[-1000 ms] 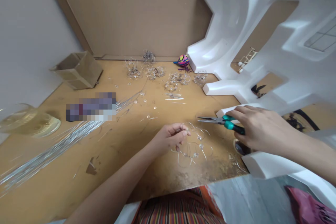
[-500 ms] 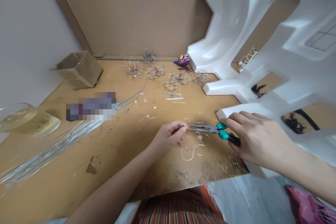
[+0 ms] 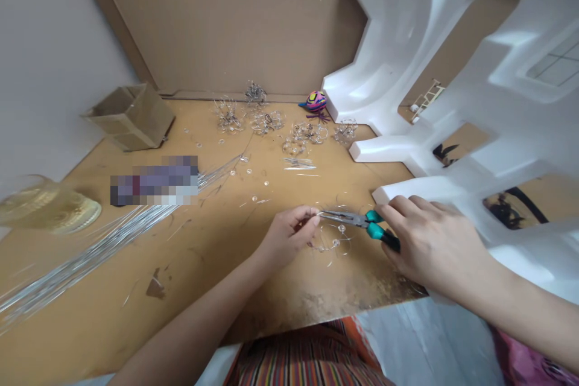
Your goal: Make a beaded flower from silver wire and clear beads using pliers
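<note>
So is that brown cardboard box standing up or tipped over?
Tipped over. The brown cardboard box lies on its side on the wooden table, its open mouth facing left toward the wall rather than up.

No text, label, brand, number or sign can be read anywhere here.

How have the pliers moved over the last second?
Yes. The pliers, held in the right hand, have swung left, away from the white foam block, so their tips now meet the wire piece at the left hand.
</note>
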